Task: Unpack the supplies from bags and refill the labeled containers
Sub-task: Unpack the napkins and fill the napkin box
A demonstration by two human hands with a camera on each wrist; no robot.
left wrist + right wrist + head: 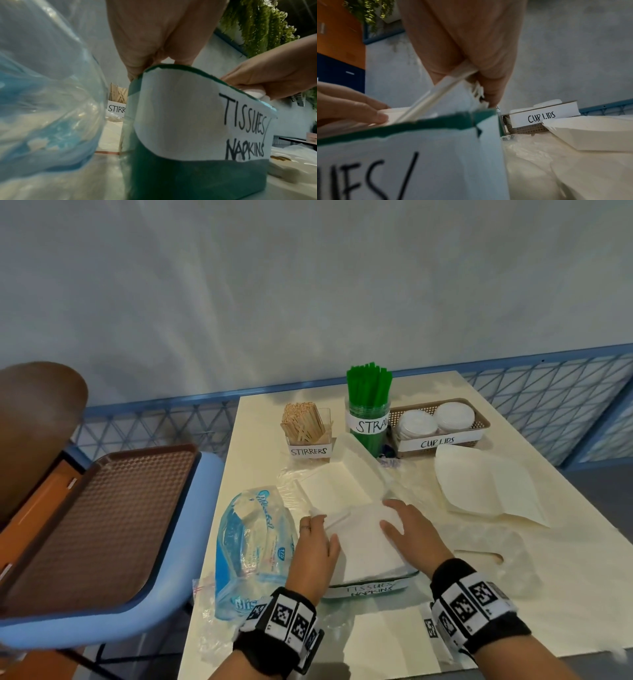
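Note:
A stack of white napkins sits in the green container labelled TISSUES / NAPKINS near the table's front edge. My left hand lies along the stack's left side, and in the left wrist view its fingers reach down behind the container's rim. My right hand lies flat on top of the stack, thumb spread. In the right wrist view a napkin edge runs up between the right hand's thumb and fingers. A blue and clear plastic bag lies just left of the container.
At the back stand the stirrers box, the green straws cup and the cup lids basket. Folded white paper lies to the right, and clear plastic covers the table. A blue chair with a brown tray stands to the left.

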